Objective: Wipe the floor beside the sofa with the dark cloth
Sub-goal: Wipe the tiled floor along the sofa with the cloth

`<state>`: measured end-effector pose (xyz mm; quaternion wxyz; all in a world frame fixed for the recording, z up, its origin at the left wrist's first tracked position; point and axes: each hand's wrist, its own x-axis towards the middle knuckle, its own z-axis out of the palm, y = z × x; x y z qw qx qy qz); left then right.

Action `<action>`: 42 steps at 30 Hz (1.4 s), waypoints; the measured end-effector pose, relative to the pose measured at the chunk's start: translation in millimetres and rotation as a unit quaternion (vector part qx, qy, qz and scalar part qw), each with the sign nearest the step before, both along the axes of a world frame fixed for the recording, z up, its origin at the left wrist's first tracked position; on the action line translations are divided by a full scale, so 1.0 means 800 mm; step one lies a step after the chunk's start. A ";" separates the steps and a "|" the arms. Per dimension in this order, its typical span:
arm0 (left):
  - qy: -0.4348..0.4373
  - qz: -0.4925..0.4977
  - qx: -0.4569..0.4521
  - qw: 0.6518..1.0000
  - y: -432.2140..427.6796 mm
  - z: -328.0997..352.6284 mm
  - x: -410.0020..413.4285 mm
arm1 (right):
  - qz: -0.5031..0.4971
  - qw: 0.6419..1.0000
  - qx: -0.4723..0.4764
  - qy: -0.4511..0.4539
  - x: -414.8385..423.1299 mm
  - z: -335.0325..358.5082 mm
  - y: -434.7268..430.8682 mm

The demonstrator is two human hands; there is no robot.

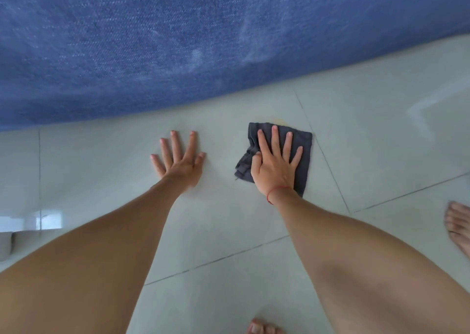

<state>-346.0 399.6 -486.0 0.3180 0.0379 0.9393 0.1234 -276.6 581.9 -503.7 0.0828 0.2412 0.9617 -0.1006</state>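
Blue woven-fabric sofa (178, 41): fills the far side of the scene, its lower edge meeting the floor in a long curve; taken here as the landmark. Pale grey glossy tiled floor (229, 226): runs from the foot of the sofa toward the onlooker, crossed by thin dark grout lines; a faint yellowish mark (277, 120) shows between the sofa's edge and the cloth, its nature unclear. Dark grey square cloth (304, 153): lies flat on the tile just out from the sofa's base, bunched into folds along the side away from the grout line, otherwise spread. Right hand (274, 163): palm down on the cloth, fingers (274, 140) fanned wide toward the sofa, thumb tucked against the bunched folds, pressing rather than gripping; a thin red thread (276, 191) circles the wrist. Left hand (181, 160): flat on bare tile beside the cloth, equally near the sofa, fingers splayed, holding nothing, seemingly bracing. Bare feet at the near and side edges, well away from the sofa. Handling note: the wipe would likely go best with even palm pressure, the bunched edge smoothed out first, strokes carried right up to the sofa's base and over the yellowish mark.
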 end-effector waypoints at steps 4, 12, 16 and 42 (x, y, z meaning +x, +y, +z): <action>-0.012 0.005 0.005 1.000 0.000 -0.001 -0.002 | 0.033 0.999 -0.007 0.013 -0.048 -0.002 -0.033; -0.014 0.012 0.001 1.000 -0.002 0.005 -0.003 | 0.137 0.989 -0.013 0.048 -0.017 -0.008 -0.071; -0.023 0.007 0.002 1.000 -0.004 0.009 -0.003 | 0.175 0.983 -0.009 0.053 0.036 -0.008 -0.040; 0.106 0.107 -0.013 0.989 -0.101 -0.003 0.004 | 0.241 0.967 -0.027 0.079 -0.016 -0.007 -0.140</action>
